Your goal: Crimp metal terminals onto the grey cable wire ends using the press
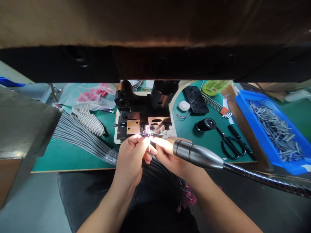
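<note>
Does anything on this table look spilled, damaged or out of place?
Nothing stands out: the small gray parts lie inside the blue bin, and the scissors rest on the green table. Glare hides detail around the hands.

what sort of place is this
Probably a small factory or wiring workshop: there's a bench machine, a bundle of grey cables and a blue tray of small parts.
</note>
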Demonstrator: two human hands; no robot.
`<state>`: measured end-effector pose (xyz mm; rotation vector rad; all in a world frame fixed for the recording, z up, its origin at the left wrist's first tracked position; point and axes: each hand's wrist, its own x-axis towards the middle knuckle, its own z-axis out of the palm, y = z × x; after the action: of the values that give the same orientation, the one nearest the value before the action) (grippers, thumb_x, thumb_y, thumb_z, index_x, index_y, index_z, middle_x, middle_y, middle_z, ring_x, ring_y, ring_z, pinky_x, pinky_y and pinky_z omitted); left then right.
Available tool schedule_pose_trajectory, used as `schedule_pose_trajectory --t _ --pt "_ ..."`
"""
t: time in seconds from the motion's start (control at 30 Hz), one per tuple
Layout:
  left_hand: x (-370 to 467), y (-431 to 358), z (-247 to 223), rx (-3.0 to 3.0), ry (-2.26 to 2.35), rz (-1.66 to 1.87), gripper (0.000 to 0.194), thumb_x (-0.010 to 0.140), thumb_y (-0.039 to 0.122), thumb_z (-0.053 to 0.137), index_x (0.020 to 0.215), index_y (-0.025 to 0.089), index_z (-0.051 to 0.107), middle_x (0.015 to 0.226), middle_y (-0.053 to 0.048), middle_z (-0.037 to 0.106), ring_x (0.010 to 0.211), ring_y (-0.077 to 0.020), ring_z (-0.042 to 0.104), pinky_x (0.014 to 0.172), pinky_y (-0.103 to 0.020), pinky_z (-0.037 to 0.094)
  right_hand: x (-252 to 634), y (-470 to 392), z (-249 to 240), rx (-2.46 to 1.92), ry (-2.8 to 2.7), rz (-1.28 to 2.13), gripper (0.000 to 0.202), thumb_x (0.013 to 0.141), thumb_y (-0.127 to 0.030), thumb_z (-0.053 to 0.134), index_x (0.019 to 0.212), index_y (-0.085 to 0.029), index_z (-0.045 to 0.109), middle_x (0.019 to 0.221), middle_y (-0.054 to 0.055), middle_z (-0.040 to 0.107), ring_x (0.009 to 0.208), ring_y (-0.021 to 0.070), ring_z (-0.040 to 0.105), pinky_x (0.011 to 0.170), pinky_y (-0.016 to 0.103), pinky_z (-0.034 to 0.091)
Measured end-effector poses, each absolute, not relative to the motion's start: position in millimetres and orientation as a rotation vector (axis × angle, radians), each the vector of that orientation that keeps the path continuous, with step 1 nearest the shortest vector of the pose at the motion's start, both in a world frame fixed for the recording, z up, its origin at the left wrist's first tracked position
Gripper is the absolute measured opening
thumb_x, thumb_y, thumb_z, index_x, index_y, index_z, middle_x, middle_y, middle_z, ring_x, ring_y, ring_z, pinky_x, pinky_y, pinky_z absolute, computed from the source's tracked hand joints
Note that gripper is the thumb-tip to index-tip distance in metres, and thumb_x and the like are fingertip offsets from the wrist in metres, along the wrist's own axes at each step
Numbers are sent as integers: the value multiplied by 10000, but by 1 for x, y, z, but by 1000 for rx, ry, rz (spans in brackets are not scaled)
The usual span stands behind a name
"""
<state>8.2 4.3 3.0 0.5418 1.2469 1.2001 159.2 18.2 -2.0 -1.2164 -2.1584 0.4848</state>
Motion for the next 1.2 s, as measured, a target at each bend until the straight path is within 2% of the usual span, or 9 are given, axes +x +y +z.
schedule_pose_trajectory --t 0.3,0.4,0.67,0.8,0.93,1.07,1.2 --pt "8 5 3 555 1260 1191 221 807 217 628 599 144 616 553 -5 623 426 -63 487 420 -169 378 160 19 -2 -1234 -2193 498 313 1004 -308 547 775 -172 713 623 1 611 586 115 544 621 260 416" --pt "8 4 3 561 1252 1196 222 810 204 619 597 145 607 561 -5 627 427 -58 488 426 -164 379 160 19 -2 -1245 -2225 511 277 1008 -295 542 840 -178 730 604 -9 597 573 115 536 617 263 407" --pt "8 4 3 538 1246 1204 230 809 237 642 603 142 611 557 -10 624 421 -65 482 420 -177 377 160 15 -10 -1235 -2182 433 176 961 -264 570 946 -206 735 689 15 682 636 159 606 662 294 467" --pt "9 3 0 571 1224 1199 212 846 242 621 658 148 601 588 -1 638 436 -67 497 433 -173 387 162 9 -10 -1103 -2173 425 214 950 -242 528 1067 -216 706 704 -13 678 587 136 581 633 275 464" --pt "10 -6 0 646 1216 1207 208 892 236 585 700 156 584 633 0 665 478 -69 519 469 -169 408 166 -3 -12 -1016 -2211 320 142 930 -300 575 896 -216 683 592 -46 566 512 112 498 544 254 389" --pt "3 -29 1 829 1159 1172 210 925 261 585 737 169 564 706 -35 718 551 -98 584 553 -200 464 175 -15 -16 -862 -2285 101 47 862 -182 645 834 -219 640 569 -54 556 507 112 500 525 267 348" --pt "-21 -62 -6 1137 1001 1147 239 921 408 636 851 179 626 841 -105 759 670 -171 652 654 -287 519 197 -34 -29 -790 -2247 93 103 791 -154 654 850 -230 616 587 -43 614 506 129 563 530 273 416"
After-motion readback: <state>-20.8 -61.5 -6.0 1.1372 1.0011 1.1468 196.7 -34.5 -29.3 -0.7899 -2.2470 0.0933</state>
